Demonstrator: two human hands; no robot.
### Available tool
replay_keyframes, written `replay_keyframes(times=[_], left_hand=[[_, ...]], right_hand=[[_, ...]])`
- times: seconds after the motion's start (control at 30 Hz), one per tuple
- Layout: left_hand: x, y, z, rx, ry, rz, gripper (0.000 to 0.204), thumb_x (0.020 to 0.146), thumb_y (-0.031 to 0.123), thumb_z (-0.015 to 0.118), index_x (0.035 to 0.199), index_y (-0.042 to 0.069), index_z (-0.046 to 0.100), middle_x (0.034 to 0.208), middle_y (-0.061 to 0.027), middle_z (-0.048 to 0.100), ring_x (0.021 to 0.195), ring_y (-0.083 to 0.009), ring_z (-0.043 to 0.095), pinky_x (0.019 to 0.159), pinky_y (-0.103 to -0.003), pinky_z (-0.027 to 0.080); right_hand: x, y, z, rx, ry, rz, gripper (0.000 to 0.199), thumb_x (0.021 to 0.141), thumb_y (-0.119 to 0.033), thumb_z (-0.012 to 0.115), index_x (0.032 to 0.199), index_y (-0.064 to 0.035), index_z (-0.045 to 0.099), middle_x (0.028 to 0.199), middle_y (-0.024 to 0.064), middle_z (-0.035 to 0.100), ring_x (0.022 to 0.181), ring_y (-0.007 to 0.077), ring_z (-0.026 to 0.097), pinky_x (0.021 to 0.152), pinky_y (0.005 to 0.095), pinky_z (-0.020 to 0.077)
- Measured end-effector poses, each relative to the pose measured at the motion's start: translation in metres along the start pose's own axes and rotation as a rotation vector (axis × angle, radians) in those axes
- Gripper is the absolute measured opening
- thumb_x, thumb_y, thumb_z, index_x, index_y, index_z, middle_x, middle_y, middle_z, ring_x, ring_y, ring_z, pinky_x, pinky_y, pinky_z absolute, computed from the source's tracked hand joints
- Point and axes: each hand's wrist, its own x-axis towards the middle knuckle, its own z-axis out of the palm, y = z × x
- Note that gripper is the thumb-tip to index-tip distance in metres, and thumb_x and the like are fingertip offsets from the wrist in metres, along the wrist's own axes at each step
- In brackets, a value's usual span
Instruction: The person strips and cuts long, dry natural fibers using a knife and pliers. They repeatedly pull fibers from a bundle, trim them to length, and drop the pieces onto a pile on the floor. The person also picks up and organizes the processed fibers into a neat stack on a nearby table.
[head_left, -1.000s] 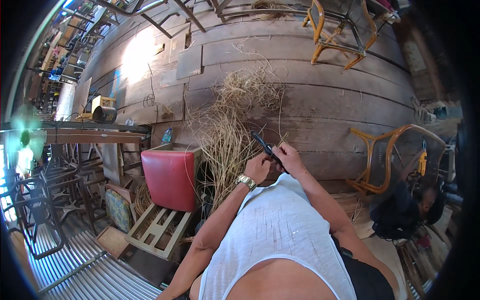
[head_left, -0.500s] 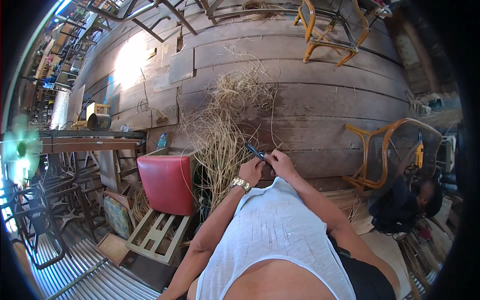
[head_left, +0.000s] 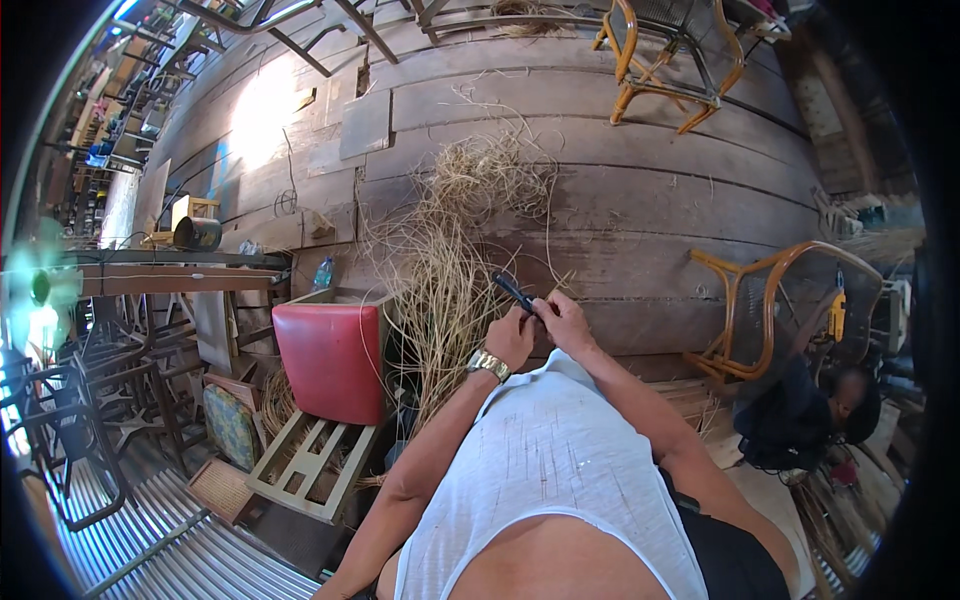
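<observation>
In front of my body, my right hand [head_left: 565, 322] is closed around the lower end of a slim dark tool [head_left: 513, 290]. The tool slants away to the far left; its exact kind is too small to make out. My left hand [head_left: 510, 338], with a gold watch [head_left: 490, 366] at its wrist, is closed right beside it, the fingertips meeting the tool's lower part. What else the fingers may pinch is hidden. A long heap of loose pale cane strands [head_left: 440, 285] lies just left of and beyond my hands.
A red-cushioned seat [head_left: 330, 362] stands at my left beside a slatted frame [head_left: 310, 475]. A plastic bottle [head_left: 323, 273] is behind it. Rattan chairs stand at right [head_left: 768, 315] and far right [head_left: 665, 70]. Another person [head_left: 800, 415] crouches at right near a yellow drill [head_left: 837, 315].
The tool's far end has swung slightly away from me and now points more forward. My hands stay together, shifted only a little to the right.
</observation>
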Motion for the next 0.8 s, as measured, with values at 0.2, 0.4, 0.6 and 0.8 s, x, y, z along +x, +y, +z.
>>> replay_keyframes(times=[0.2,0.4,0.6,0.8], left_hand=[[0.003,0.016,-0.010,-0.138,0.033,-0.138,0.036,0.090,0.035,0.059,0.077,0.002,0.062,0.068,-0.0142,0.063,0.058,-0.0259,0.059,0.055,-0.037,0.044],[-0.006,0.025,-0.025,-0.200,0.113,-0.049,0.032,0.089,0.028,0.063,0.073,0.001,0.057,0.057,-0.0095,0.051,0.050,-0.0156,0.043,0.049,-0.033,0.038],[-0.110,0.038,-0.131,-0.071,-0.033,-0.200,0.029,0.088,0.025,0.065,0.075,0.000,0.060,0.058,-0.0119,0.052,0.050,-0.0176,0.048,0.048,-0.033,0.039],[-0.224,-0.048,-0.185,-0.187,-0.015,-0.415,0.024,0.086,0.023,0.064,0.077,0.002,0.057,0.066,-0.0071,0.052,0.059,-0.0206,0.048,0.057,-0.032,0.041]], right_hand=[[0.000,-0.009,0.000,-0.104,0.085,-0.083,0.034,0.087,-0.030,0.065,0.072,-0.0017,0.055,0.058,0.0083,0.056,0.052,0.0172,0.055,0.050,0.0321,0.0429],[0.025,-0.033,-0.027,0.155,0.068,0.086,0.031,0.087,-0.031,0.066,0.070,-0.0081,0.054,0.054,0.0035,0.054,0.038,0.0096,0.047,0.034,0.0256,0.0341],[0.081,-0.060,-0.177,0.210,0.140,0.110,0.032,0.088,-0.033,0.066,0.071,-0.0095,0.052,0.055,0.0039,0.054,0.037,0.0076,0.045,0.032,0.0219,0.0311],[0.095,-0.072,-0.196,0.066,0.250,0.006,0.033,0.089,-0.035,0.064,0.072,-0.0090,0.052,0.055,0.0021,0.054,0.038,0.0077,0.046,0.034,0.0234,0.0334]])
